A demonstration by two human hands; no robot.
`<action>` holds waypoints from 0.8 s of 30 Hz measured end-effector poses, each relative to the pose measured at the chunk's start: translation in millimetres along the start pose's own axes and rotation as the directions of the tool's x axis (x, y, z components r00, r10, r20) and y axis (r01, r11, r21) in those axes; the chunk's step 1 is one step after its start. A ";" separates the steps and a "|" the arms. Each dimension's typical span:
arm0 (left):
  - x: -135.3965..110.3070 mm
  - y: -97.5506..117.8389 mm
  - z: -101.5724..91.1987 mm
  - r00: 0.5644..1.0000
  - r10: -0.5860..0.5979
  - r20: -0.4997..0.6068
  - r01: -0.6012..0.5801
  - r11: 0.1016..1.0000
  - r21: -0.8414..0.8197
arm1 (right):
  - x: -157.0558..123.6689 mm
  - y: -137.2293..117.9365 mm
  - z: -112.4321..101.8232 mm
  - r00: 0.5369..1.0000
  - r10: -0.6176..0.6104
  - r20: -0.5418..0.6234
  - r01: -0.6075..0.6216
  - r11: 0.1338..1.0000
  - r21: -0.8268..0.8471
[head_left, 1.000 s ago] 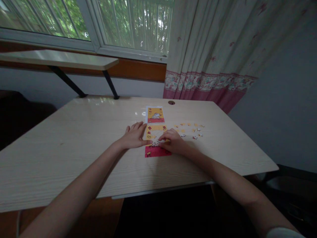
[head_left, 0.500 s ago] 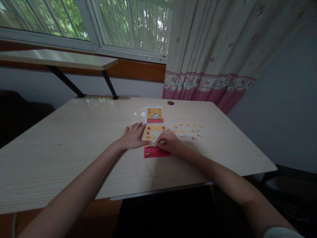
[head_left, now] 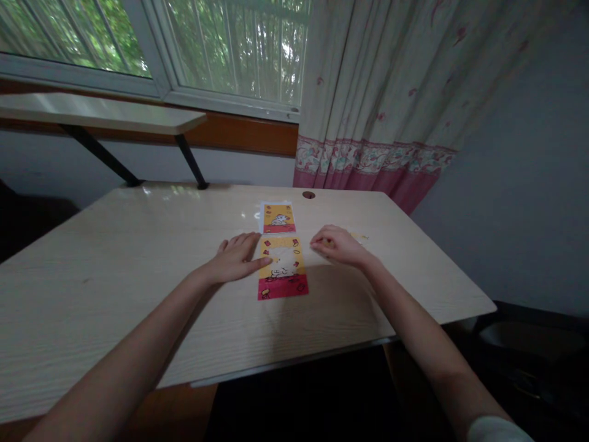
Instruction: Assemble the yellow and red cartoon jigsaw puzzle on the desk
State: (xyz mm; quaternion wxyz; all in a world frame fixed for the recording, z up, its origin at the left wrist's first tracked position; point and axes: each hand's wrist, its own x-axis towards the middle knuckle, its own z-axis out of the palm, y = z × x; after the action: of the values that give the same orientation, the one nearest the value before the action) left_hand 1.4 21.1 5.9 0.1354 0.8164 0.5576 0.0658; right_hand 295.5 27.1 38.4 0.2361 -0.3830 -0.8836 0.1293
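A yellow and red puzzle board (head_left: 282, 276) with a cartoon animal lies on the pale wooden table (head_left: 138, 264). My left hand (head_left: 234, 259) rests flat on the table at the board's left edge, fingers stretched out, fingertips touching the board. My right hand (head_left: 338, 244) is to the right of the board, fingers curled down over small loose puzzle pieces (head_left: 361, 237); whether it pinches one is hidden. A smaller picture card (head_left: 277, 218) with the same image lies just behind the board.
A cable hole (head_left: 308, 195) sits near the table's far edge. A shelf on black brackets (head_left: 101, 113) stands under the window at back left. A flowered curtain (head_left: 391, 98) hangs behind the table's right corner.
My right hand has left the board's middle and moved right to the loose pieces, uncovering the animal picture. The left hand stays put. The view has shifted slightly right.
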 end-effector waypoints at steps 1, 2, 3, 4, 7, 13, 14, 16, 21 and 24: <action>0.3 -0.4 -0.4 1.000 0.002 -0.005 -0.002 1.000 -0.004 | -5.2 10.5 -13.5 0.999 0.044 0.004 -0.044 0.999 -0.008; 0.5 -0.9 -0.5 1.000 0.004 -0.010 -0.004 1.000 -0.003 | -11.6 22.2 -26.2 0.995 0.104 0.010 -0.103 0.994 -0.022; 0.7 -1.7 -0.3 1.000 0.007 -0.014 -0.007 1.000 -0.002 | -19.1 34.7 -37.7 0.981 0.192 0.034 -0.191 0.981 -0.034; 0.9 -2.7 0.1 1.000 0.010 -0.017 -0.010 1.000 0.002 | -27.3 47.4 -47.9 0.954 0.293 0.069 -0.291 0.956 -0.028; 1.4 -6.3 2.3 0.999 0.026 -0.024 -0.025 1.000 0.012 | -52.3 81.3 -68.8 0.827 0.522 0.210 -0.531 0.847 -0.016; 1.5 -9.9 4.3 1.000 0.012 -0.014 -0.011 0.999 0.037 | -71.9 102.5 -74.9 0.686 0.632 0.360 -0.680 0.734 0.007; 1.3 -9.6 3.9 1.000 0.010 -0.010 -0.010 0.999 0.040 | -70.5 100.8 -73.1 0.677 0.632 0.378 -0.687 0.727 0.014; 0.9 -8.3 2.9 1.000 0.009 -0.005 -0.009 0.999 0.042 | -65.9 96.1 -68.6 0.674 0.620 0.403 -0.687 0.726 0.033; 0.0 -5.4 0.2 1.000 0.004 0.002 -0.004 0.999 0.043 | -56.0 88.4 -58.1 0.669 0.576 0.470 -0.663 0.748 0.026; 0.1 -5.9 0.4 1.000 0.005 -0.004 -0.005 0.999 0.050 | -54.2 87.6 -55.6 0.672 0.570 0.473 -0.652 0.758 0.013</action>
State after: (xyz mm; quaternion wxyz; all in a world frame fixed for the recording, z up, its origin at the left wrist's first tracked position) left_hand -3.8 23.1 3.8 0.1136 0.8208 0.5571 0.0541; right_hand 410.3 48.7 32.8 0.0061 -0.5945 -0.7172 0.3636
